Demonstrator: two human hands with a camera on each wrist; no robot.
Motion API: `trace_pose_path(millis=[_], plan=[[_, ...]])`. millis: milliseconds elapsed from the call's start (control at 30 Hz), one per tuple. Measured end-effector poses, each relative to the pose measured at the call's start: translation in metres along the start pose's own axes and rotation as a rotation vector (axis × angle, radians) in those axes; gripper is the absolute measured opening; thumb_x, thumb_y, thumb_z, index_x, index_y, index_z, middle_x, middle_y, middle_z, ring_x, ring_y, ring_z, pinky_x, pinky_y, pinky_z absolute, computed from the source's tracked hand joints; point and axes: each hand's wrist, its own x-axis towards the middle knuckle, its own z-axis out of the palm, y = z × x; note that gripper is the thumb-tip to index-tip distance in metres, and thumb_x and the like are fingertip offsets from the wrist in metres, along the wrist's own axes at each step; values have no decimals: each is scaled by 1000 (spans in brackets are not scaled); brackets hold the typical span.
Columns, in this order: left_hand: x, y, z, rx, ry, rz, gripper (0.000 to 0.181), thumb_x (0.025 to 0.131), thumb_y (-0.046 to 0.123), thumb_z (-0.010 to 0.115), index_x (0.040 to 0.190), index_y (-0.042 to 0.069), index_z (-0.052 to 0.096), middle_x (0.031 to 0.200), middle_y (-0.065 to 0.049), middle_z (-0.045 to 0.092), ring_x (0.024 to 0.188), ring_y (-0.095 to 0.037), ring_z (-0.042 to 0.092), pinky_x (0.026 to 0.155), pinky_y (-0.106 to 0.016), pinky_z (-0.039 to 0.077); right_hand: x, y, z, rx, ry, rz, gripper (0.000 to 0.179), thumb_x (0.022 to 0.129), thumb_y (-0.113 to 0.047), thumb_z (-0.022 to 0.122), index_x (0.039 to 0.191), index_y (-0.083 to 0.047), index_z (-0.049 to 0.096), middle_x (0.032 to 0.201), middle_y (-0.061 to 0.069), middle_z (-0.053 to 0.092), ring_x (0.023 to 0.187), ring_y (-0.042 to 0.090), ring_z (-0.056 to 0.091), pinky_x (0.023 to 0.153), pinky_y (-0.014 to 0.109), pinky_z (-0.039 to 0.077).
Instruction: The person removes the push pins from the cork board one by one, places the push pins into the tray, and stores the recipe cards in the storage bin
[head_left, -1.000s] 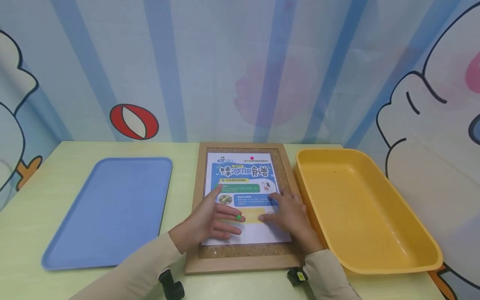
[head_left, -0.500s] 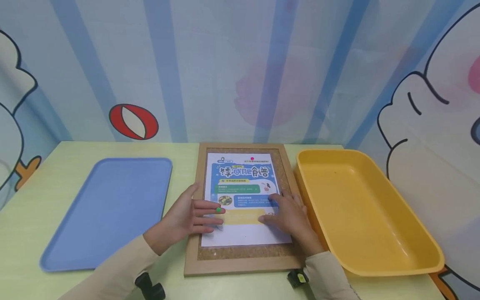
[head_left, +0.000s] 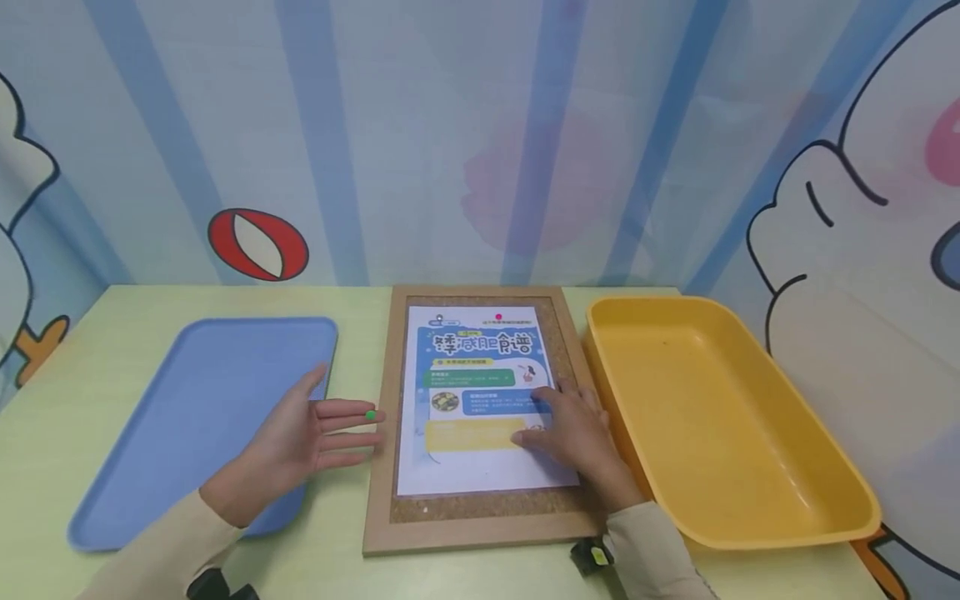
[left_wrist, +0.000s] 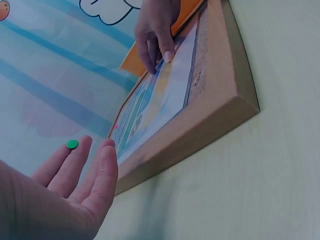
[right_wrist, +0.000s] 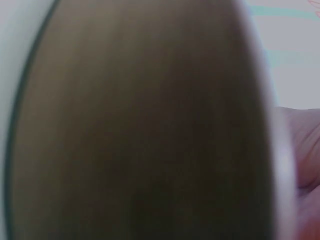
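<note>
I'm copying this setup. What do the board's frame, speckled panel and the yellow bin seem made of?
Frame: matte, probably wood or wood-look, by its tan color. Panel: matte, likely cork, from its brown flecks. Yellow bin: glossy, probably plastic, from bright highlights and rounded corners.

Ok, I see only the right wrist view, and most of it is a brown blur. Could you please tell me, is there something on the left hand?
Observer: Yes, a small green disc shows near one fingertip of the open left hand.
Operator: Thank you. And where is the right hand placed?
Observer: In the head view, it reaches over the right side of a printed sheet on a framed board.
Operator: What is at the right of this board, please?
Observer: A yellow tub is there, beside the frame.
</note>
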Motion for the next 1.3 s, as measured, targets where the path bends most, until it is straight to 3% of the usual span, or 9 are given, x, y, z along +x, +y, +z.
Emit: trace_pose_path(millis=[133,367,467,567,700,867,1033,1167,1300], plan=[[-7,1,-16,-55,-3,1,95,95,73,35,148,-6,38,111,-1,75,104,-25,73,89,-39,58,1,0,-2,-3,2,-5,67,78,-32,84,137,-12,59,158,22,36,138,42,33,109,62,29],[-13,-1,-51,-113,-55,24,78,98,66,39,136,0,56,109,2,74,103,-22,74,91,-39,57,0,0,0,13,-2,3,67,78,-32,85,137,-12,60,158,22,35,138,42,33,111,62,28],[-13,-4,-66,-59,-35,60,73,101,59,39,145,0,41,108,6,73,101,-18,74,90,-39,58,-1,0,1,17,2,5,67,78,-31,85,136,-11,61,157,22,36,136,42,34,109,62,29],[-13,-7,-79,-26,-15,89,65,104,51,39,150,7,25,107,10,71,100,-15,73,90,-38,58,-1,0,1,13,8,1,66,77,-31,85,136,-11,61,156,23,37,134,41,35,106,61,31],[-13,-9,-95,-83,17,83,45,106,44,41,141,19,30,102,10,74,97,-16,75,88,-38,59,0,0,1,10,16,-3,66,77,-31,85,136,-11,61,157,22,37,135,42,34,105,60,31],[-14,-9,-112,-118,48,66,27,106,42,42,122,22,45,98,10,75,93,-15,75,85,-38,59,1,1,2,7,15,-3,66,77,-31,85,136,-11,61,157,22,36,136,42,34,106,61,30],[-11,-8,-127,-92,51,49,34,105,45,40,110,16,59,97,9,76,93,-15,75,86,-37,59,0,2,3,11,17,-6,67,77,-31,86,135,-11,61,157,23,37,135,42,35,106,61,31],[-7,-6,-135,-36,77,37,53,103,47,43,136,5,44,95,12,74,92,-13,75,87,-36,59,1,2,3,13,15,-3,67,77,-31,86,136,-11,61,157,22,37,135,41,35,106,60,31],[-2,0,-141,31,110,32,57,102,45,51,142,7,37,94,15,73,91,-11,75,87,-34,59,2,2,3,8,14,0,67,77,-31,86,136,-12,60,157,21,36,135,41,35,106,60,31]])
